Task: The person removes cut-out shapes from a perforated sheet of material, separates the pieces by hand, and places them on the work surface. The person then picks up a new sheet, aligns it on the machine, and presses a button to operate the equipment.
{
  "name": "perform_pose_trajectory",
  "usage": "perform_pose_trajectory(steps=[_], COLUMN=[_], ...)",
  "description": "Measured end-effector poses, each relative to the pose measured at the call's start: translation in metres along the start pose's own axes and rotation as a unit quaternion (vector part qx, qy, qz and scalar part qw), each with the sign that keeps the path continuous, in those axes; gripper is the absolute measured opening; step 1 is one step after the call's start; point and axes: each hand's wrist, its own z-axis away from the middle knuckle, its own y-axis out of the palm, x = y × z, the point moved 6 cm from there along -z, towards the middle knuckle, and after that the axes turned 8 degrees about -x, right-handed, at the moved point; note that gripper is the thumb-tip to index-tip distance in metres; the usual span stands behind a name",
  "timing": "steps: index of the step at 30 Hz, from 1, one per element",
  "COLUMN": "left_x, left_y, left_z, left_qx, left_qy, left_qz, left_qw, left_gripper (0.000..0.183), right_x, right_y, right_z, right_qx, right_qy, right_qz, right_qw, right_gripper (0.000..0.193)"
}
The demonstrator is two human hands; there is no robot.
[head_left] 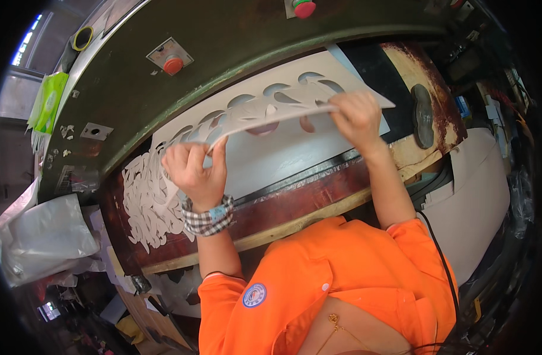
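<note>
A thin off-white sheet (327, 65) with several curved, leaf-like cut-outs lies over a pale smooth board (274, 163). Its near edge is lifted and bowed between my hands. My left hand (195, 170) is closed on that edge at the left, thumb against fingers, with a checked band (207, 219) around the wrist. At the right end my right hand (358, 117) pinches the same edge, close to the sheet's corner. Many small curved off-white pieces (145, 198) are heaped beside and beneath my left hand.
A dark green machine beam (235, 44) with a red button (173, 65) spans behind the sheet. Right of it lies a dark sole-shaped object (423, 116) on the worn reddish bench (318, 198). Large pale sheets (475, 195) stand at right; clear plastic bags (49, 236) hang at left.
</note>
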Motion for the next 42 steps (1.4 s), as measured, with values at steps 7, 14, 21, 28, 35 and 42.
perform_pose_trajectory(steps=[7, 14, 21, 28, 35, 42], left_x=[-0.044, 0.019, 0.008, 0.007, 0.007, -0.018], left_y=[-0.012, 0.115, 0.167, 0.166, 0.142, 0.147], left_z=[0.055, 0.12, 0.089, 0.102, 0.116, 0.127], left_qx=[-0.015, -0.017, -0.095, -0.042, -0.015, 0.082], left_qy=[0.037, -0.555, -0.532, -0.545, -0.569, -0.571], left_qz=[0.125, 0.459, 0.625, 0.648, 0.575, 0.568], left_qw=[0.991, 0.693, 0.563, 0.53, 0.588, 0.587], left_gripper=[0.031, 0.073, 0.055, 0.06, 0.044, 0.044], right_x=[-0.002, -0.021, -0.034, -0.021, 0.045, 0.039], right_y=[0.011, 0.035, 0.034, 0.038, 0.025, 0.024], right_z=[-0.055, -0.071, -0.04, -0.034, -0.032, -0.035], right_qx=[0.028, 0.119, 0.277, 0.325, 0.125, 0.266], right_qy=[0.085, 0.236, 0.294, 0.106, -0.183, -0.163], right_qz=[-0.088, -0.239, -0.273, -0.109, 0.138, 0.084], right_qw=[0.992, 0.934, 0.873, 0.933, 0.965, 0.946], right_gripper=[0.025, 0.028, 0.037, 0.022, 0.029, 0.009])
